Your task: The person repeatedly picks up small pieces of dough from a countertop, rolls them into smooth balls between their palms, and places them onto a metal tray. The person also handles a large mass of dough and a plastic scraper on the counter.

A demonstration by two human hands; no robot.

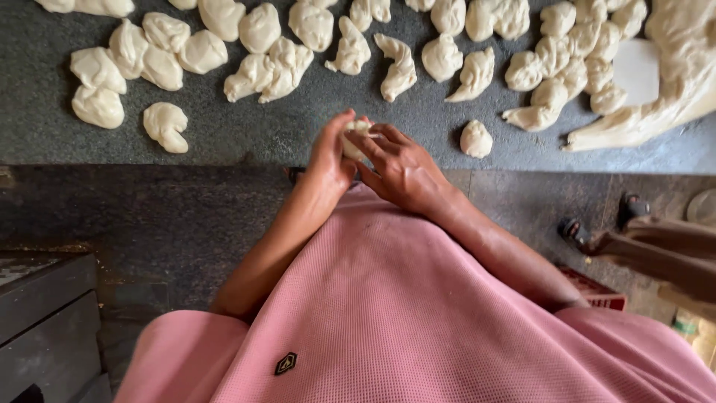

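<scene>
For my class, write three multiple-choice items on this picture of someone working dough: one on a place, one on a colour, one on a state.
1. Where does the lone dough ball lie?
A. on the dark counter
B. on the floor
C. in a bowl

2. What colour is the person's shirt?
A. blue
B. pink
C. white

3. How is the dough piece held?
A. left lying alone
B. by one hand
C. between both hands

Answers: 1 A, it rests on the stone top. 2 B, pink fabric fills the foreground. 3 C, the left hand and right hand close around it.
</scene>
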